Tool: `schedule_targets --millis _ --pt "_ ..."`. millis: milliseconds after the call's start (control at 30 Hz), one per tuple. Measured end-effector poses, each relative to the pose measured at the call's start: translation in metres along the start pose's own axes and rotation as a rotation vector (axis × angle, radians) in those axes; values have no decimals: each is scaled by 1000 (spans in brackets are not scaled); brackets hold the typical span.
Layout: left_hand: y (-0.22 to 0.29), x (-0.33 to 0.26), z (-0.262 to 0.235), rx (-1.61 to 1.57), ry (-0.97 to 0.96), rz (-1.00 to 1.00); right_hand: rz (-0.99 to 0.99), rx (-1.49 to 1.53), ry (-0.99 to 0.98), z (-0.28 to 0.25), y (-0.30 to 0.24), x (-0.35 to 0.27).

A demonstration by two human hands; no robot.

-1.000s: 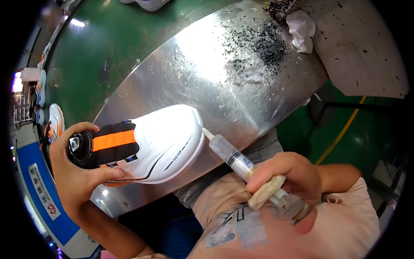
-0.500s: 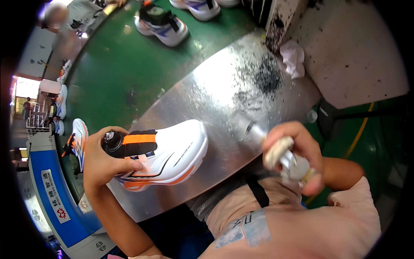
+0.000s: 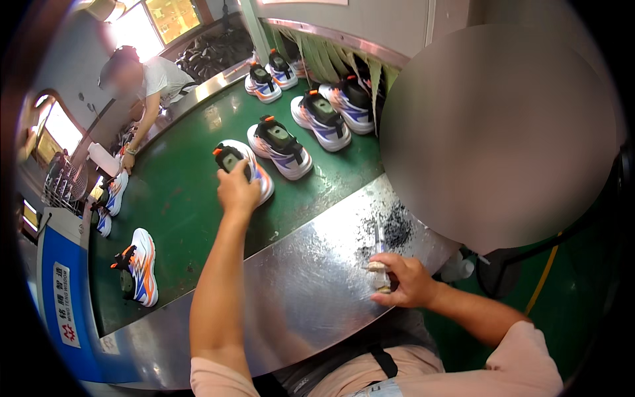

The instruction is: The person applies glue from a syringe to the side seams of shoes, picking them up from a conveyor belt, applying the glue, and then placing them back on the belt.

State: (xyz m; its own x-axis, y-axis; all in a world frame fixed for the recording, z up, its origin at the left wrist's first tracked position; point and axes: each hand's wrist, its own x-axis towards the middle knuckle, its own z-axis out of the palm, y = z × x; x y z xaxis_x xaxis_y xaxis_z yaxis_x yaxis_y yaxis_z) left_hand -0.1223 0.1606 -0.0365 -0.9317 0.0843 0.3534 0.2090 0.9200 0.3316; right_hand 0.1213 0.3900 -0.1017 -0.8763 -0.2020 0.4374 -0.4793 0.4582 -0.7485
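Stretched out over the green conveyor, my left hand (image 3: 239,190) grips a white sneaker (image 3: 266,180) with orange and blue marks. Its fingers close around the shoe's dark collar, and the shoe appears to touch the belt. Above the metal ledge, my right hand (image 3: 409,281) is closed on a slim tool (image 3: 380,246) with a shiny, narrow shaft and pale, rounded parts at the grip. What kind of tool it is cannot be made out. The shaft points away from me, near black smudges (image 3: 395,228) on the metal. Just beyond the held shoe stands another sneaker (image 3: 283,151).
More sneakers (image 3: 322,122) stand on the green belt (image 3: 182,218) toward a green-fringed opening (image 3: 331,56). A lone sneaker (image 3: 142,268) lies at the left. The metal ledge (image 3: 297,298) runs along my side. Another person (image 3: 159,83) reaches toward shoes across the belt. A blurred patch hides the right side.
My left hand has let go of the sneaker it held over the ledge and now grips another farther out on the belt. My right hand, still holding the tool, has moved left. The view has shifted.
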Motion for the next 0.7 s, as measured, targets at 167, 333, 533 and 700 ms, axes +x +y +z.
schedule_targets --millis 167,333,533,700 --pt "26 18 13 -91 77 -58 -41 -45 44 3 -4 1" --pt "-53 -7 -14 -704 -82 -29 -2 -70 -20 20 -9 6" --pt "-183 -87 -101 -177 363 -95 -36 -98 18 37 -6 5" --pt "-302 -147 -173 -355 763 -544 19 0 45 47 -8 4"
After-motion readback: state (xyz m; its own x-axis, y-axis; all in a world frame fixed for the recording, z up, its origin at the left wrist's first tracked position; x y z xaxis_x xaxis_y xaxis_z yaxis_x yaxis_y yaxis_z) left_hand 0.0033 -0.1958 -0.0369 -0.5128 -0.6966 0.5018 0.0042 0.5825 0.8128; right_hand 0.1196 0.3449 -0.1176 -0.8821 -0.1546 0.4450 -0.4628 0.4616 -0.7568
